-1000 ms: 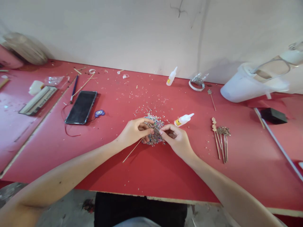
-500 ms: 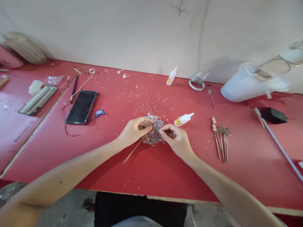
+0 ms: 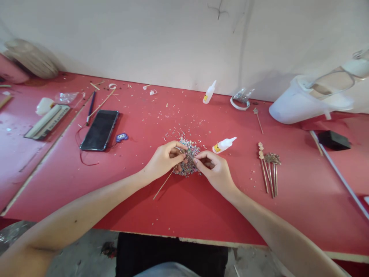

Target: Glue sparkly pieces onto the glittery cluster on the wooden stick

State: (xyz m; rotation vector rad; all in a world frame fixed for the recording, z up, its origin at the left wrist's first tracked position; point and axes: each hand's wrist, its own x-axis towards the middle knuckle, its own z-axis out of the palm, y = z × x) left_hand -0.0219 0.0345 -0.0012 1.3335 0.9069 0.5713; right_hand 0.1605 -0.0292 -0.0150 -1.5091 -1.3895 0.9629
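My left hand (image 3: 168,158) is closed around the ornate end of a hairpin; the hairpin's thin golden stick (image 3: 163,185) slants out below toward the table edge. Opposite it, my right hand (image 3: 213,166) pinches thumb and forefinger together at the ornament's right side; whatever lies between those fingertips is too small to make out. Under both hands spreads a pile of small glittery chips (image 3: 188,168) on the red table (image 3: 138,215). Just beyond my right hand lies a small white glue bottle (image 3: 225,145) with a yellow label.
At right lie several finished-looking hairpins (image 3: 271,171) and a single pin (image 3: 259,121), near a white bucket (image 3: 291,102). Behind stand another glue bottle (image 3: 209,93) and a tape ring (image 3: 240,103). At left are a phone (image 3: 100,130), a paintbrush (image 3: 90,107) and a knife package (image 3: 47,122).
The hairpin's free end has shifted slightly to the right. Both hands otherwise keep nearly the same position over the pile.
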